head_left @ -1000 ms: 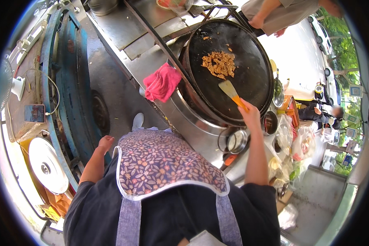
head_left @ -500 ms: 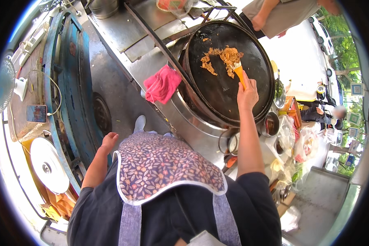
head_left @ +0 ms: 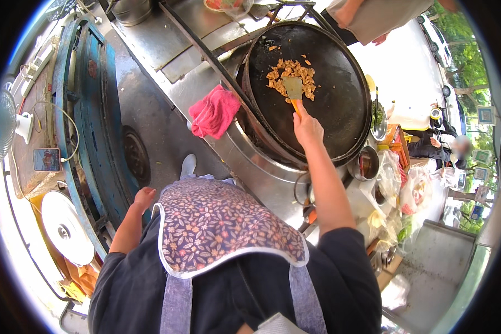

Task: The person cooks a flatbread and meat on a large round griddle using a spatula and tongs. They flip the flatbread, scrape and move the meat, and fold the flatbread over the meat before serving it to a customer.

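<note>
My right hand (head_left: 309,129) grips the orange handle of a scraper (head_left: 294,89), its flat blade set at the near edge of a pile of browned, chopped meat pieces (head_left: 284,69). The meat lies on a large round black griddle (head_left: 331,119), left of its middle, with a few loose bits beyond the pile. Down at my left side, my left hand (head_left: 145,197) hangs with its fingers curled in and nothing visible in them. It is nearest to the blue metal frame (head_left: 97,145), apart from it.
A pink cloth (head_left: 214,112) lies on the steel counter's edge (head_left: 250,158) left of the griddle. At right stand a dark pot (head_left: 365,163) and plastic bags (head_left: 416,192). Another person's arm (head_left: 346,12) is beyond the griddle. A fan (head_left: 4,125) and a phone (head_left: 47,160) are far left.
My right hand and the scraper have moved left and nearer to me. The scattered meat is now a more compact pile, and the blade shows flat. My left hand's fingers have curled in.
</note>
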Demonstrator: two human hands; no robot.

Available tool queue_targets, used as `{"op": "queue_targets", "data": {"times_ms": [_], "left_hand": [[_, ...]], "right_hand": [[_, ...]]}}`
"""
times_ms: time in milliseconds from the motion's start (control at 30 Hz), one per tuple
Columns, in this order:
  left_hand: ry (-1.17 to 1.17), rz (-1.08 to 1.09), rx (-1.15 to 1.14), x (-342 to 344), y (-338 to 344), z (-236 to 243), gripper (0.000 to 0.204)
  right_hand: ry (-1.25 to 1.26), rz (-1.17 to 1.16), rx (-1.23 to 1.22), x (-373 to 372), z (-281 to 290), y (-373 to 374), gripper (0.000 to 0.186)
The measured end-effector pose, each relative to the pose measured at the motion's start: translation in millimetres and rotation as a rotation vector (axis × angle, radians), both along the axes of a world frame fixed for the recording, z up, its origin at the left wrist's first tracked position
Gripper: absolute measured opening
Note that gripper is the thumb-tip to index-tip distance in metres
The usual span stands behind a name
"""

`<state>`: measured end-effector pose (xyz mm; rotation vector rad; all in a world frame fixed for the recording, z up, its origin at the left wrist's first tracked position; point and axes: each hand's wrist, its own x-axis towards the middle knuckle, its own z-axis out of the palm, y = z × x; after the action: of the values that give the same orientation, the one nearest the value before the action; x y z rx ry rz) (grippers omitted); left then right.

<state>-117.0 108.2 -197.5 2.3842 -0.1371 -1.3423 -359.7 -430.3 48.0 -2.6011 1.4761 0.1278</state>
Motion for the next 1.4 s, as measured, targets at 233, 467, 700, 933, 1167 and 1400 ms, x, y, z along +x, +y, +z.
{"op": "queue_targets", "data": {"times_ms": [233,467,700,933,1167,1400], "left_hand": [[0.000,-0.030,-0.163,5.7,-49.4,5.4,0.033],[-0.021,-0.039,-0.097,2.7,-35.4,19.2,0.032],[-0.021,-0.093,0.088,4.1,-20.5,23.9,0.037],[-0.003,0.005,-0.098,-3.8,-23.6,27.3,0.033],[-0.009,-0.059,-0.016,-15.0,-12.4,39.9,0.034],[-0.004,0.044,0.035,-10.0,2.5,22.1,0.032]], "right_hand": [[-0.159,0.120,0.072,-2.2,7.2,-42.0,0.042],[0.079,-0.007,0.016,-2.2,5.9,-3.6,0.046],[-0.063,0.037,0.095,-3.0,17.9,-29.9,0.046],[-0.329,-0.047,0.205,7.5,31.6,-89.4,0.044],[-0.125,-0.048,0.053,8.7,7.0,-54.2,0.048],[-0.463,-0.293,0.373,-70.5,70.3,-52.5,0.043]]}}
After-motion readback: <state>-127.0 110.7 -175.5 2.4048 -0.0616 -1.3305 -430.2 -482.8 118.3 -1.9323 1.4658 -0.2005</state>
